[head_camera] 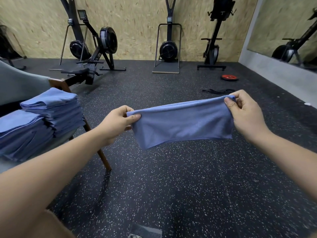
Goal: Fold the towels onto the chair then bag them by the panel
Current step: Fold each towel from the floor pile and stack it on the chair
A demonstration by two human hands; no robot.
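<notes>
Blue towel (183,124) doubled over, stretched between left hand (118,122) and right hand (247,112); corners pinched under thumbs, lower edge hanging below fingers.

Open floor (171,177) ahead — chair (96,145) with towel stacks (51,114) crowds the left.

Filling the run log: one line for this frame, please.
stage: folding | left hand: pinches towel left corner | right hand: pinches right corner | towel: stretched, midair | folded stacks: two on chair

Chair (20,83) partly beyond left edge
</notes>
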